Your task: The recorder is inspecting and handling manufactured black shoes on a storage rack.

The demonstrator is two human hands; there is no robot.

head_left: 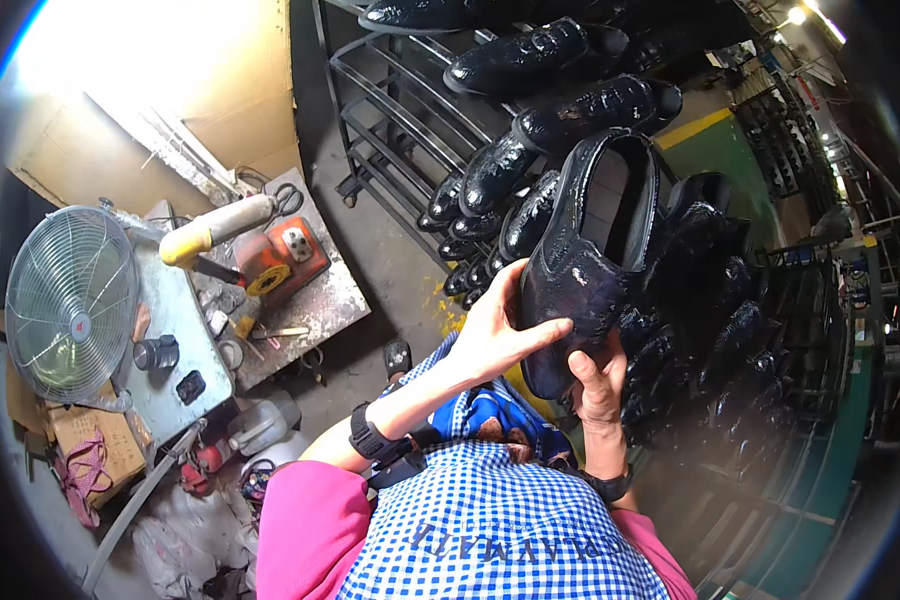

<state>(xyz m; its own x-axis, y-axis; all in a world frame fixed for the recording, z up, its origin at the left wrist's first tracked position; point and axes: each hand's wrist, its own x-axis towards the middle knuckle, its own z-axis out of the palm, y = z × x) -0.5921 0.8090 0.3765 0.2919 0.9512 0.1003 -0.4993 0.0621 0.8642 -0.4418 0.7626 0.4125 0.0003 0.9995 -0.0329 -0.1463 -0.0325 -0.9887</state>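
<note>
A glossy black shoe [573, 275] is held up in front of my chest, its toe toward me and its opening facing up at the far end. My left hand [500, 332] grips its left side, thumb stretched across the upper near the toe. On the right of the toe, my right hand [600, 388] is closed round it with the thumb up; the fingers behind the shoe are partly hidden. Just beyond it, more shiny black shoes [590, 115] stand on a metal rack [395, 75].
Many dark shoes [710, 260] fill racks on the right, close to my right hand. To the left is a blue-grey table [185, 330] with a round fan [75, 300]. Beside it, a bench [330, 300] carries an orange machine [285, 255] and a yellow-and-grey power tool [210, 230].
</note>
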